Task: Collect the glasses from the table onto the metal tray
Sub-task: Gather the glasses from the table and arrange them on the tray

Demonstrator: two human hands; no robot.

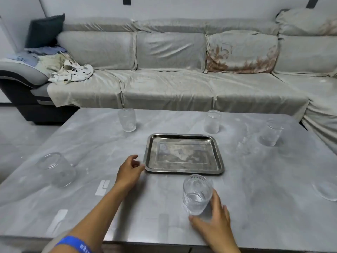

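My right hand (pixel 217 221) is wrapped around the nearest glass (pixel 197 194), thumb on its near side and fingers curled round the far-right side, so the grip is closed on it. The glass stands upright on the grey marbled table (pixel 255 207), just at 6 o'clock of the metal tray (pixel 184 169), close to its near rim but not touching it.

My left hand (pixel 130 170) rests at the tray's 8 o'clock corner, fingers loosely curved and parted, holding nothing; the fingertips look to be touching the rim, though I can't be certain from this angle. A blue wristband (pixel 74 243) shows on that arm, low in the view.

The tray sits flat at the table's centre with nothing in it. Around it, the other glasses stand apart on the table: one at 11 o'clock (pixel 127 119), one at 1 o'clock (pixel 213 121), one at 2 o'clock (pixel 272 132) near the right edge, and a larger one at 8 o'clock (pixel 56 169) well out to the left. At 4 o'clock, at the frame's right border, a rounded clear piece (pixel 326 189) is partly cut off; it may be another glass.

Beyond the table runs a long sofa (pixel 169 83) under pale covers, with a crumpled white cloth (pixel 73 72) on its left seat.
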